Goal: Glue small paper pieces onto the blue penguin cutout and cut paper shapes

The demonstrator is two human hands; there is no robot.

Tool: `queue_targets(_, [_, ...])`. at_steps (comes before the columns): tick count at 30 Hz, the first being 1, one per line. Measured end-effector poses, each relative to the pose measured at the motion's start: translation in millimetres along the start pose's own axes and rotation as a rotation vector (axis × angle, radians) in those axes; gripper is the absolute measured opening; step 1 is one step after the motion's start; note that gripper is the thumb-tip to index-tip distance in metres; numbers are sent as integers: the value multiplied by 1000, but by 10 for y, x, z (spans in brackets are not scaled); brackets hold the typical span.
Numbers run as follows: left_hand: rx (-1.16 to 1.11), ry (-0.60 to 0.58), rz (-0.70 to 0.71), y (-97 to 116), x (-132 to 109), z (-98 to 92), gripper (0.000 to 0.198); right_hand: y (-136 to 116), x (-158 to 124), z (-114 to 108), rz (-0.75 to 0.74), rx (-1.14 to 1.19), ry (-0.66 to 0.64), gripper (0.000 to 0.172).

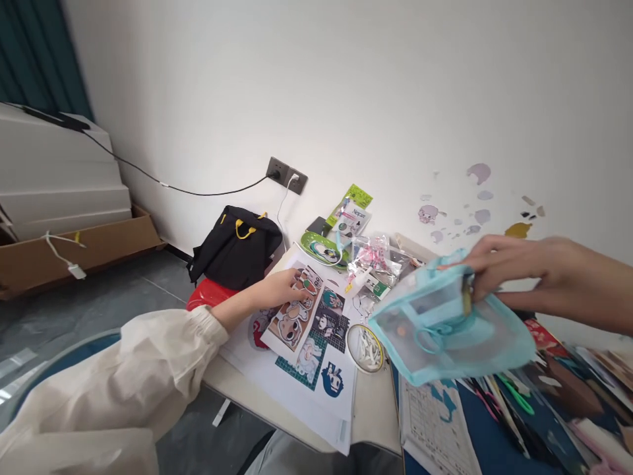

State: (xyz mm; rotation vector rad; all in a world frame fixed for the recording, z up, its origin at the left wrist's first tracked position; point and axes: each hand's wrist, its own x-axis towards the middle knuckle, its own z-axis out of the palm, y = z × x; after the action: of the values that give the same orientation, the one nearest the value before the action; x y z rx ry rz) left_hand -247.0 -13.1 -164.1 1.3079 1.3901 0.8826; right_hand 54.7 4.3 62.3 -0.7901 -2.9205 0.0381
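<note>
My left hand (284, 288) reaches in from the left, its fingers closed at the upper edge of a printed sheet (291, 322) with brown cartoon animals. That sheet overlaps another with green and dark cartoon pictures (316, 356). On the right, my right hand (509, 267) grips a light-blue mesh drawstring pouch (445, 330) by its top, holding it above the table. Something small and yellowish shows by the fingers, too unclear to name. Beside the pouch stands a round tin (366, 348) with small white pieces inside.
Plastic packets (373, 257) and a green oval dish (324, 249) lie at the table's back. A black backpack (241, 247) rests on a red stool (210, 293). Scissors and pens (499, 402) lie at right. A cable (198, 194) runs to the wall socket.
</note>
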Motion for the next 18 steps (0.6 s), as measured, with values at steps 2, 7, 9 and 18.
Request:
queue_targets(2, [79,63,-13,-23,-24,-6,34,36,109,1,-35,-12,-57,47])
queue_targets(7, [145,196,-10,-89,-121,-81,31,62,591,70,-237,-39,-55,23])
queue_targets(9, [122,214,-3,-95,-183,-133,30,-7,832,159,-291,-69,-84,18])
queue_targets(18, [-253,300,36,2,-791,-197,58,-385,1574,842,-403,-159,-376,23])
